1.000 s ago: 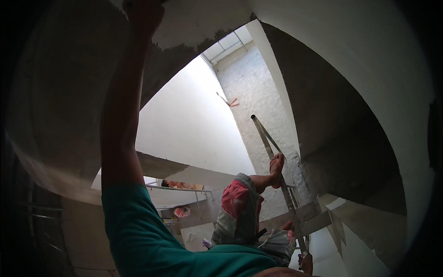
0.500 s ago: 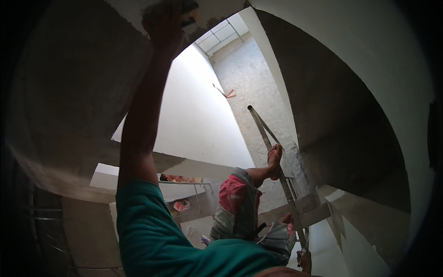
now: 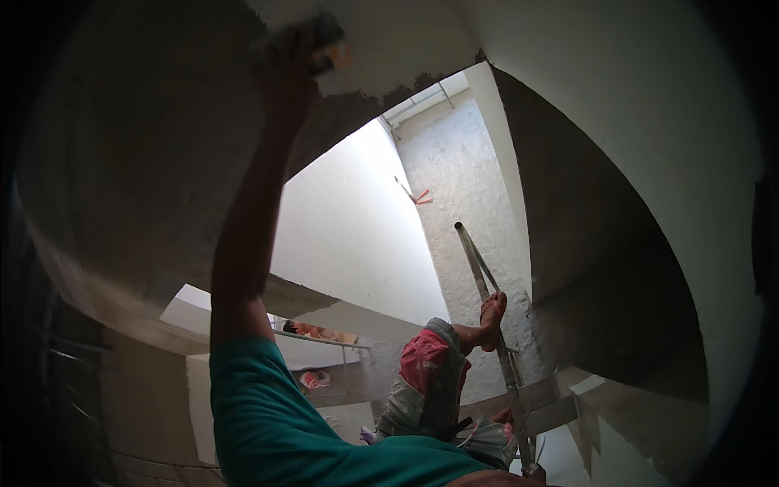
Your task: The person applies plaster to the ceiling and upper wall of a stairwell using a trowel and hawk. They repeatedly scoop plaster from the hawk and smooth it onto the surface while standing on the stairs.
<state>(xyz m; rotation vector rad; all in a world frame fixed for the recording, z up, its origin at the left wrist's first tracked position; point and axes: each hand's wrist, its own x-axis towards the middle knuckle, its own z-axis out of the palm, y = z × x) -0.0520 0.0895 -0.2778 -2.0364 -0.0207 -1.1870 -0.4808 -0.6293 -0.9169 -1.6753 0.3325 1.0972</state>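
My left arm reaches high up the wall overhead. The left hand (image 3: 286,85) is closed round a dark, flat trowel-like tool (image 3: 323,39) with an orange spot on it; shadow and motion blur its exact shape. The tool is against the surface beside a pale, freshly coated patch (image 3: 398,36) with a ragged dark border. Low in the picture, my right hand (image 3: 534,472) shows only in part, by the metal ladder rail (image 3: 519,406), its fingers wrapped round the rail.
A bare foot (image 3: 492,321) rests on the ladder, high above a lower level. A white wall (image 3: 349,235) and a rough grey floor (image 3: 446,154) lie below. A metal-framed platform (image 3: 324,337) with reddish items stands to the left. A dark beam face (image 3: 600,227) rises at right.
The whole view has tilted, so the ladder and floor sit lower and farther right. The trowel-like tool now shows more fully above my left hand. My right hand sits lower in view.
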